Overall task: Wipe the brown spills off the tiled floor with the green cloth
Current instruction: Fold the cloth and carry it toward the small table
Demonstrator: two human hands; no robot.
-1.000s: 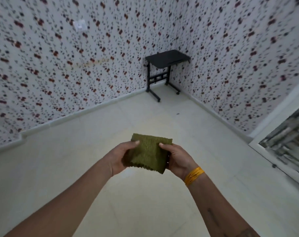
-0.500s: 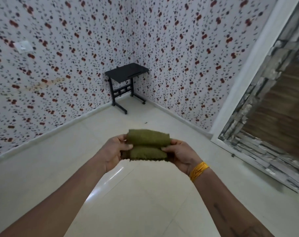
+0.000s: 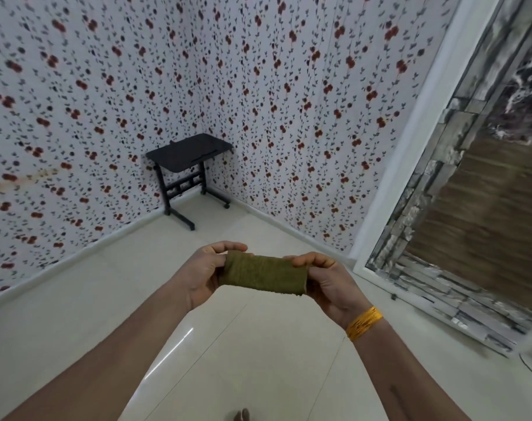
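Since a second before, the olive-green terry cloth point(image 3: 263, 275) had been folded from a square into a narrow band, gripped at its ends by left hand point(image 3: 204, 273) and right hand point(image 3: 328, 284), above the glossy cream tiled floor point(image 3: 76, 299); a small black wheeled table point(image 3: 189, 154) stood in the floral-papered corner

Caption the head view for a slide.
Both hands, left and right, hold a folded green cloth above the floor.

Pale glossy tiled floor point(image 3: 258, 360), faint grout lines, a window glare streak — small black table point(image 3: 188, 153) standing in the far corner, toes at the bottom edge
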